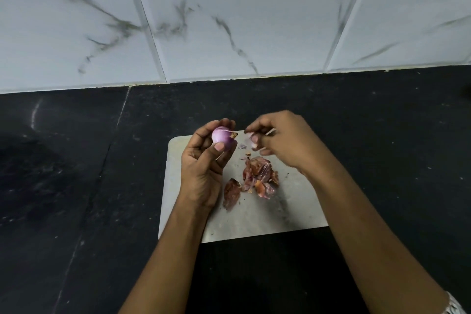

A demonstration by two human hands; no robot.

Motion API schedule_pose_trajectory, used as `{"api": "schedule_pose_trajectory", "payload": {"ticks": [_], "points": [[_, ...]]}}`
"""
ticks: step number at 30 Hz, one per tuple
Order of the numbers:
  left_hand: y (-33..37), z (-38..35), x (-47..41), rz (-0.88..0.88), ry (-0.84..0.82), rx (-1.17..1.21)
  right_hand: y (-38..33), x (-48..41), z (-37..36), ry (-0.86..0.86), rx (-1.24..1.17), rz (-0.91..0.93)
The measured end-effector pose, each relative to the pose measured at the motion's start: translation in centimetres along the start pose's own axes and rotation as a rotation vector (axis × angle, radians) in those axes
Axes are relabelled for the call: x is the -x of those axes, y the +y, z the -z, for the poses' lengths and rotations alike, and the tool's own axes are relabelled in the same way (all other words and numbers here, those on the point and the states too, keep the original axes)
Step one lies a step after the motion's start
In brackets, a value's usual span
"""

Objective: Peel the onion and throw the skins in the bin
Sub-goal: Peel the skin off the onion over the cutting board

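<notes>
Looks like the left hand [204,160] is curled round the onion [221,138] above the board [254,219], brown tip pointing at the right hand [280,143] just beside it, which is pinching a pale scrap of skin [252,141].

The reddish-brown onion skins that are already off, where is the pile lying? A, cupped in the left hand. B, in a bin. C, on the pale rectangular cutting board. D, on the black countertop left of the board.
C: the pile of reddish-brown onion skins lies on the pale rectangular cutting board, below the left hand holding the peeled purple onion; the right hand pinches a pale scrap of skin.
</notes>
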State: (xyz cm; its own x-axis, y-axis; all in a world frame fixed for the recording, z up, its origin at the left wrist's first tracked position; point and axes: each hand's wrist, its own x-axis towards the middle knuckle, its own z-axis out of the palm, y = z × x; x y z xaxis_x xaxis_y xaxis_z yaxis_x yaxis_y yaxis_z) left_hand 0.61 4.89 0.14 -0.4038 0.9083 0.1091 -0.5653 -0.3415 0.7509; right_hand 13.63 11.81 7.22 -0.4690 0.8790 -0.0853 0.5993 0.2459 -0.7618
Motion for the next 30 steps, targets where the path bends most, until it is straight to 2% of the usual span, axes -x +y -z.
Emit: {"api": "schedule_pose_trajectory", "payload": {"ticks": [3, 5, 14, 24, 30], "points": [[0.0, 0.0, -0.1, 0.026, -0.008, 0.001, -0.5, 0.3, -0.3, -0.014, 0.226, 0.049], [0.0, 0.0, -0.1, 0.06, 0.031, 0.039, -0.6, 0.4, -0.3, 0.017, 0.293, 0.082], [0.0, 0.0, -0.1, 0.086, 0.015, 0.075, -1.6, 1.0, -0.6, 0.11, 0.041, 0.268], [-0.1, 0.1, 0.0, 0.087, 0.005, -0.022, -1.7, 0.9, -0.4, 0.14, 0.179, 0.31], [-0.1, 0.0, 0.0, 0.093, 0.012, -0.072, -1.6, 0.8, -1.2, 0.229, 0.349, 0.42]]}}
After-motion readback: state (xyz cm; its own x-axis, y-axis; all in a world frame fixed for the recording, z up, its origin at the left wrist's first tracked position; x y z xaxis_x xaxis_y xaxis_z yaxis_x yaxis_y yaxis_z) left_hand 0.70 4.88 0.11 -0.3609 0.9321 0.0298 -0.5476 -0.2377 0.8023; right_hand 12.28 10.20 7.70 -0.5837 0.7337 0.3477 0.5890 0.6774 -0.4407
